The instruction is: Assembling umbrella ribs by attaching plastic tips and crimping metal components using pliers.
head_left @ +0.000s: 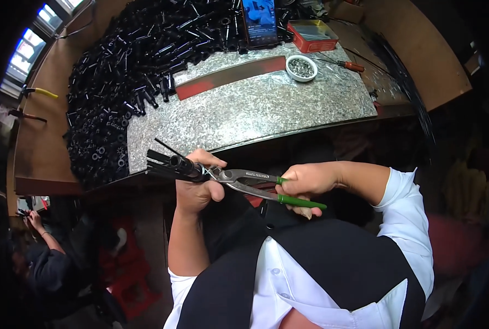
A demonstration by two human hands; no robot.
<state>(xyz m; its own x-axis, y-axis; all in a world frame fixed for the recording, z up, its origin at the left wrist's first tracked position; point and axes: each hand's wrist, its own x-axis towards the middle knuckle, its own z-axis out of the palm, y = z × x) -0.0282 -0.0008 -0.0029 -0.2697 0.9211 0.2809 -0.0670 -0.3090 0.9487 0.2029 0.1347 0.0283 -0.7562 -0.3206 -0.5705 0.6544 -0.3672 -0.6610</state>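
My left hand [192, 192] is closed around a bundle of black rods [174, 164] that looks like a folded umbrella frame. The rods stick out to the left, past the bench's front edge. My right hand [301, 185] grips end-cutting pincers [250, 186] by their green handles, which stand somewhat apart. The pincers' steel jaws meet the bundle's right end, close to my left thumb and fingers. What exactly lies between the jaws is too small to make out.
A stone slab [228, 115] covers the bench, with a red-and-grey bar [228, 78] across it. Around it are a heap of black parts [140, 60], a white bowl of small metal pieces [301, 68], a red box [313, 37], a phone [259, 22] and a screwdriver [350, 66]. Another person [49, 257] works at the left.
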